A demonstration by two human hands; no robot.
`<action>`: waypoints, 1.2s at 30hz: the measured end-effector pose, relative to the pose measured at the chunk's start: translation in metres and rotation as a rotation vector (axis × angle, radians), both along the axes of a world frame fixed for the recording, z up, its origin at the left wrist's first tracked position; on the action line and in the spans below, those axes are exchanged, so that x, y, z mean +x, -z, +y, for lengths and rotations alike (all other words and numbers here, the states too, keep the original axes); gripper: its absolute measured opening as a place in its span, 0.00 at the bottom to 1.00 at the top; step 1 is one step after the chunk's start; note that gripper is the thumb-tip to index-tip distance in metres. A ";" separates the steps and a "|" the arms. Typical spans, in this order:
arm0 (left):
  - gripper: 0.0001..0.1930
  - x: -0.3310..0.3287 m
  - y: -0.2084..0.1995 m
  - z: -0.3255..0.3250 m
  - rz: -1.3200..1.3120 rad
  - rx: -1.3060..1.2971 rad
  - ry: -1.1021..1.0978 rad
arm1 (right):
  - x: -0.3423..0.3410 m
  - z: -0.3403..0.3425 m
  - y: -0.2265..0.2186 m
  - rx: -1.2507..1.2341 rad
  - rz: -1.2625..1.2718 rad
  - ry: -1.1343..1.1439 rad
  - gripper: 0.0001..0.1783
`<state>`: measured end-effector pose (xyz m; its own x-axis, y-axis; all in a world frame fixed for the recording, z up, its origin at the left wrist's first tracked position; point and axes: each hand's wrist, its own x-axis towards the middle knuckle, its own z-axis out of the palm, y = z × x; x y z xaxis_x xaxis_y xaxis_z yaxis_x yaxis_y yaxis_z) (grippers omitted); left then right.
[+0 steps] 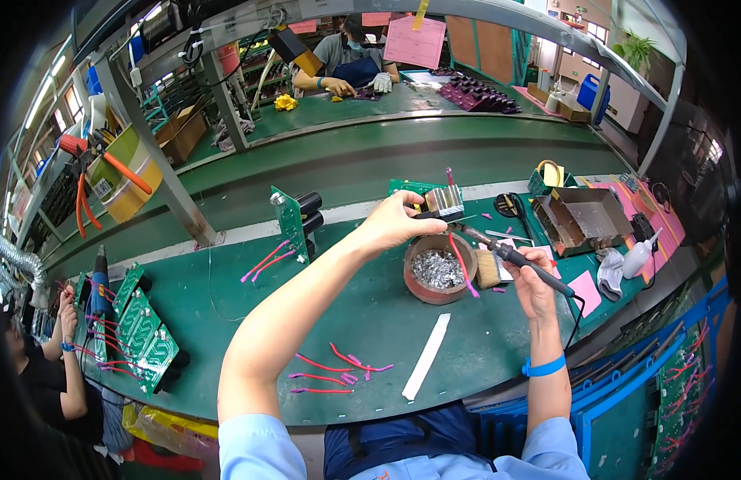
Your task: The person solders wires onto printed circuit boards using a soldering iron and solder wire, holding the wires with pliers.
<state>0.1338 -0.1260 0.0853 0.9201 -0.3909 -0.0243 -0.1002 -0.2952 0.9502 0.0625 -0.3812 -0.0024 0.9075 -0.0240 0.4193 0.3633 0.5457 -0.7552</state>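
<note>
My left hand (pixel 396 221) is closed on the edge of a small green circuit board (pixel 398 187), which carries a silver finned block (pixel 444 202). My fingers hide much of the board. A red wire (pixel 464 264) with a purple end hangs down from it. In my right hand (pixel 534 286) is a soldering iron (pixel 524 262), its tip end close to the board and the top of the wire. Right below both hands stands a round brownish bowl (pixel 437 294) of silvery scraps. A brush (pixel 488 270) with pale bristles lies beside the bowl.
Loose red wires (pixel 322 378) and a white strip (pixel 427 357) lie at the near edge. Boards with wires stand left (pixel 150 336) and mid-table (pixel 289 224). A metal tray (pixel 582 222), rag (pixel 610 274) and white bottle (pixel 639 258) sit right. Co-workers are opposite (pixel 350 64) and at left (pixel 46 376).
</note>
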 end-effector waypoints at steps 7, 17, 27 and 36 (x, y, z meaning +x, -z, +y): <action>0.38 0.001 0.002 -0.001 -0.014 0.020 0.016 | -0.002 -0.002 -0.004 -0.050 -0.016 0.005 0.14; 0.37 0.002 0.001 0.000 -0.019 0.057 0.015 | -0.001 -0.002 -0.004 -0.056 -0.023 -0.001 0.13; 0.37 0.000 -0.004 0.000 0.006 0.026 0.029 | 0.000 -0.002 -0.006 -0.061 -0.026 -0.014 0.13; 0.37 0.005 -0.004 0.002 0.023 0.013 0.046 | -0.001 0.001 -0.010 -0.063 -0.012 -0.006 0.12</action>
